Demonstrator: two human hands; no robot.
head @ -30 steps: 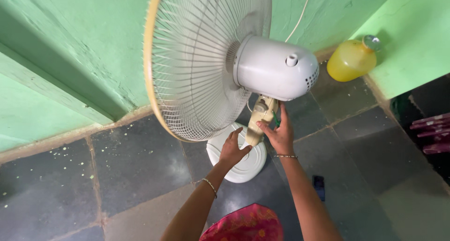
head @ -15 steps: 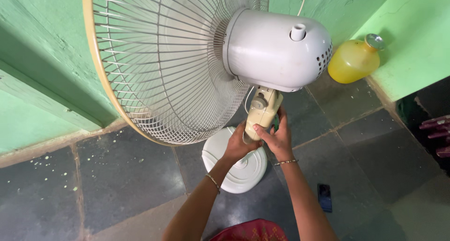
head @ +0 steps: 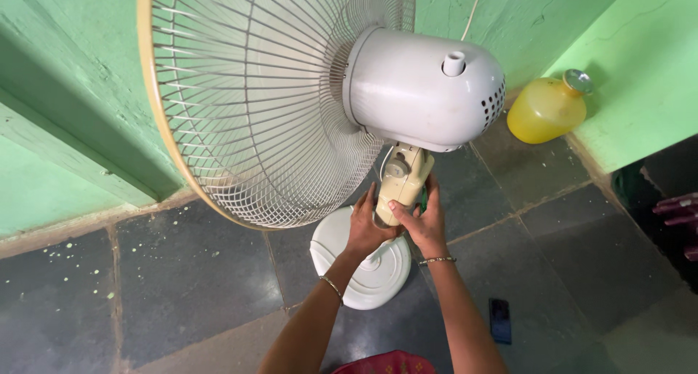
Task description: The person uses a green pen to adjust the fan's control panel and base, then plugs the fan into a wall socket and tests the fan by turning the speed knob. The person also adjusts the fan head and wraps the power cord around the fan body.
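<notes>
Green walls, dark stone floor point(head: 182, 287). Pedestal fan point(head: 407, 90) at centre; left hand point(head: 366, 230) and right hand point(head: 422, 225) clamped around control neck point(head: 402, 181). Yellow jug point(head: 545, 111) at 2 o'clock. Best grip low, steady, clear of grille.

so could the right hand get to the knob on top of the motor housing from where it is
Probably yes: the right hand grips the control column just below the housing; the knob stands uncovered above.

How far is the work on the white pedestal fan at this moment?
Done: the white pedestal fan stands upright on its round white base.
In hand: the left hand and the right hand both grip the cream control neck under the motor.
Left: the wire grille remains mounted; nothing looks removed.
</notes>
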